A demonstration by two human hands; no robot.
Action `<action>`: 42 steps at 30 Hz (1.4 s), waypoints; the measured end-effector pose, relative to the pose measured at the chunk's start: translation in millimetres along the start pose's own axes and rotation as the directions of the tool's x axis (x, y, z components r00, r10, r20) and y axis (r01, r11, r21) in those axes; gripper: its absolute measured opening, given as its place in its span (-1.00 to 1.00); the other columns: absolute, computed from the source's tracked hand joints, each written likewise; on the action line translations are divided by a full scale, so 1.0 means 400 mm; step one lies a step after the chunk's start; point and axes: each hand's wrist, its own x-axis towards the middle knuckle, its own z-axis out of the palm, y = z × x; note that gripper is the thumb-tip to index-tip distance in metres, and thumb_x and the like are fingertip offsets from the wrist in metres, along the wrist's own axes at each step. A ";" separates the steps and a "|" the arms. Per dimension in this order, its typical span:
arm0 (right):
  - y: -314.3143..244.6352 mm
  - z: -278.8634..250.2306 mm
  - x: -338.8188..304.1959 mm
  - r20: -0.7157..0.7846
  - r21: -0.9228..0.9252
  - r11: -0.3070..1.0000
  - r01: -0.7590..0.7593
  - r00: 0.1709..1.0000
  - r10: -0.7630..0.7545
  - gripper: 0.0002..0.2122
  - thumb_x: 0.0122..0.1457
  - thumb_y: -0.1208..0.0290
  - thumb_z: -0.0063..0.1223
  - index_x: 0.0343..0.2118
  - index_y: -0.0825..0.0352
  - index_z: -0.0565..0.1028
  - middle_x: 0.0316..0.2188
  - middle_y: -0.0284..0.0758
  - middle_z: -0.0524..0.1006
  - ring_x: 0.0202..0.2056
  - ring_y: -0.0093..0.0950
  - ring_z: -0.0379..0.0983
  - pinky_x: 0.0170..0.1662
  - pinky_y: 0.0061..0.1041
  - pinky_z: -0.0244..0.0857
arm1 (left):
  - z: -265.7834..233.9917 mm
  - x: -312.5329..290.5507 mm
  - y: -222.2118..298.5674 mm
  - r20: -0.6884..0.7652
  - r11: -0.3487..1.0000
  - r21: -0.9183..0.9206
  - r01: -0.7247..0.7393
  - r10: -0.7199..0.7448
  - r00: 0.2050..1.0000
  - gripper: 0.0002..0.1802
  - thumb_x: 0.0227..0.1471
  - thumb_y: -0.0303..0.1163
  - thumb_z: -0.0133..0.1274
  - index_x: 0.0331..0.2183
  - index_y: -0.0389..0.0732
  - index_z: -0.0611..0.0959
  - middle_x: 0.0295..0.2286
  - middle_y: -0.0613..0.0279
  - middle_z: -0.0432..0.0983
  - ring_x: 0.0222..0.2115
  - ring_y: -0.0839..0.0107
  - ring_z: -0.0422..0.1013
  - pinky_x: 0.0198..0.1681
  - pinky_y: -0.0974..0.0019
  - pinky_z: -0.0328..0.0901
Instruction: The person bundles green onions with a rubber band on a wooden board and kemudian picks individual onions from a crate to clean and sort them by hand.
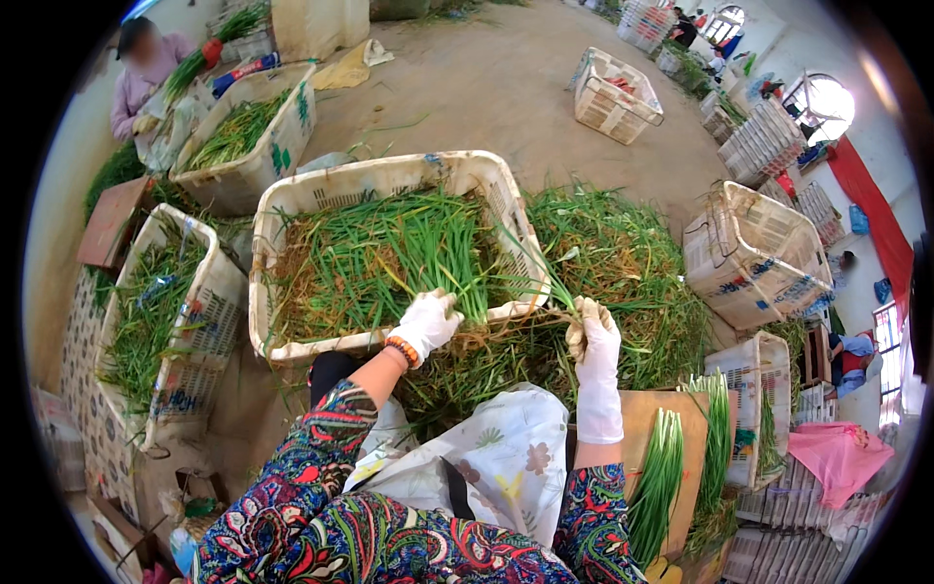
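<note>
Both my hands wear white gloves. My left hand (428, 321) is closed at the near rim of a white plastic crate (379, 164), its fingers around the lower ends of some green chives (443, 238) that fan out over the crate. To the right of it, my right hand (593, 336) pinches a few thin chive stalks (558, 282) with brownish ends, just outside the crate's near right corner. Roots and withered leaves hang between the hands. Trimmed chives (660, 467) with pale ends lie neatly on a brown board (632, 414) beside my right forearm.
Leaf waste (623, 263) is heaped right of the crate and below it. Filled crates (209, 321) stand at left; another crate (754, 243) stands at right. A co-worker (146, 73) handles chives at the upper left. A crate (618, 102) sits on the floor farther off.
</note>
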 end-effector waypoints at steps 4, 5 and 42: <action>-0.029 0.052 -0.082 0.022 -0.140 0.989 0.039 0.999 -0.036 -0.82 0.10 0.28 -0.08 -0.46 0.30 0.34 -0.81 -0.41 0.37 -0.86 -0.73 0.17 -0.82 -0.80 -0.02 | -0.144 -0.030 0.176 0.043 0.837 -0.546 0.033 -0.012 0.999 -0.68 -0.04 -0.19 -0.07 -0.36 -0.23 0.58 -0.37 0.18 0.47 -0.35 0.39 0.36 -0.23 0.40 0.20; -0.029 0.072 -0.107 0.024 -0.176 0.983 0.045 0.999 -0.041 -0.82 0.09 0.27 -0.07 -0.45 0.29 0.34 -0.81 -0.42 0.37 -0.85 -0.73 0.19 -0.81 -0.80 0.00 | -0.169 -0.034 0.208 0.227 0.666 -0.731 0.151 0.028 0.974 -0.63 -0.02 -0.15 -0.08 -0.32 -0.25 0.57 -0.35 0.23 0.47 -0.34 0.47 0.35 -0.23 0.43 0.20; 0.101 0.270 -0.278 0.297 -0.498 0.864 0.075 0.951 0.088 -0.82 0.03 0.33 0.01 -0.45 0.37 0.47 -0.59 -0.48 0.46 -0.61 -0.73 0.29 -0.54 -0.73 0.19 | -0.196 -0.297 0.124 0.134 0.210 -0.966 0.154 -0.105 0.985 -0.80 -0.02 -0.38 -0.04 -0.33 -0.28 0.52 -0.43 0.30 0.47 -0.48 0.57 0.38 -0.42 0.52 0.28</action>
